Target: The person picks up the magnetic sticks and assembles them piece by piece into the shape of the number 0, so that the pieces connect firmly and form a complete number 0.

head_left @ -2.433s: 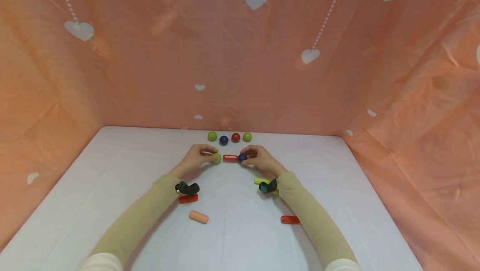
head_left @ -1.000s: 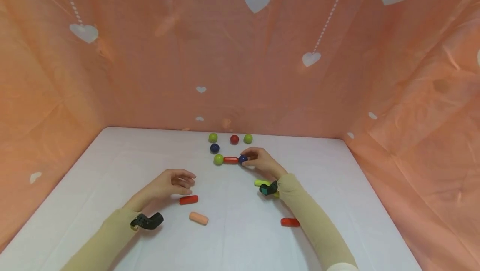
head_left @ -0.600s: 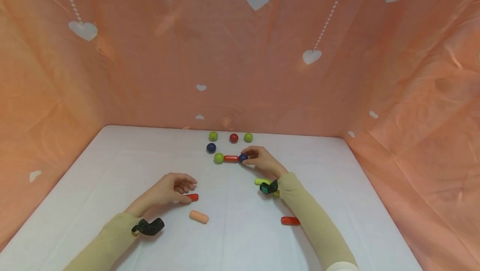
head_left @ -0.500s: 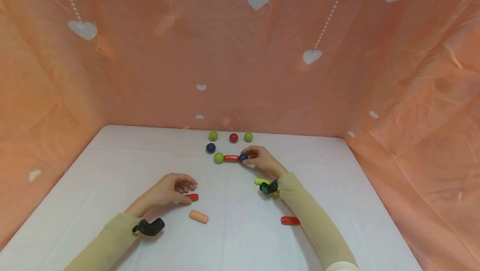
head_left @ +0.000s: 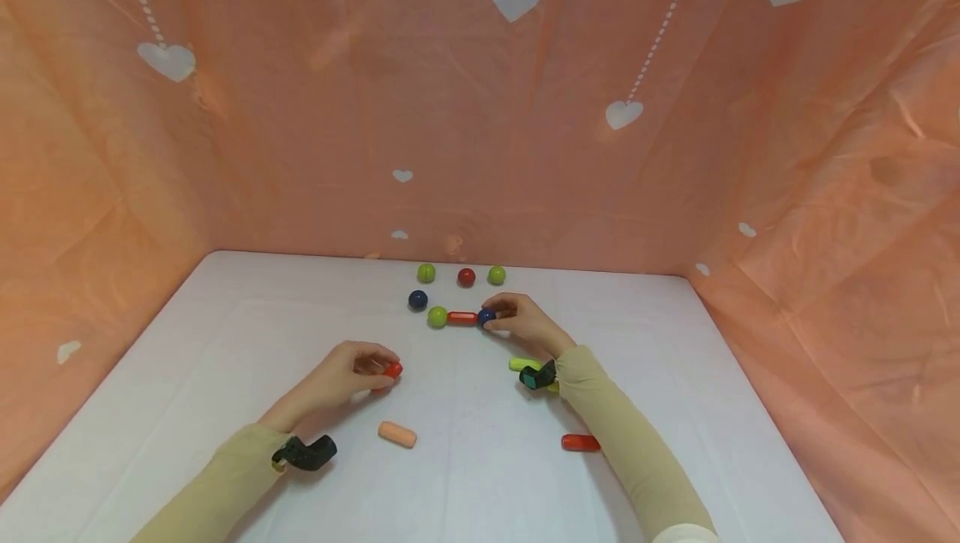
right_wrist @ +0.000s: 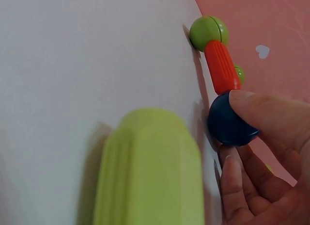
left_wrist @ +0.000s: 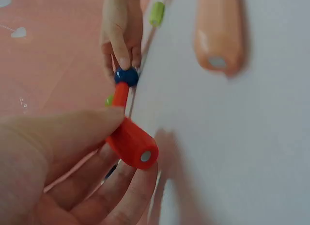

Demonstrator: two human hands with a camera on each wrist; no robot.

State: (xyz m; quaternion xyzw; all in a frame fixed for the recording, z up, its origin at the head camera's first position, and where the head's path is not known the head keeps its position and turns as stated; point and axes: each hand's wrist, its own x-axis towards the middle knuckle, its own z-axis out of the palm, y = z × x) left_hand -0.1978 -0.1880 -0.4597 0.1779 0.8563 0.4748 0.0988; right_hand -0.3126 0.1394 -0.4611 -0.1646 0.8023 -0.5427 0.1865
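Note:
My left hand (head_left: 341,376) pinches a red magnetic rod (head_left: 392,370) between thumb and fingers, raised off the table. In the left wrist view a round grey magnet shows in the end of that red rod (left_wrist: 133,145). At the middle back, my right hand (head_left: 522,322) holds a blue ball (right_wrist: 226,119) by thumb and fingers. A second red rod (head_left: 462,318) joins this ball to a green ball (head_left: 437,317), making one straight piece lying left to right. Just left of and behind it is a loose blue ball (head_left: 417,300).
A green ball (head_left: 426,274), a red ball (head_left: 467,277) and another green ball (head_left: 497,275) line the back edge. A peach rod (head_left: 397,434) lies near the left hand. Yellow-green rods (head_left: 523,364) and a red rod (head_left: 581,443) lie partly under the right arm.
My left hand let go of the green ball, now joined to the red rod, came back leftward and lifted another red rod. The loose blue ball rolled left and forward. My right hand stayed put.

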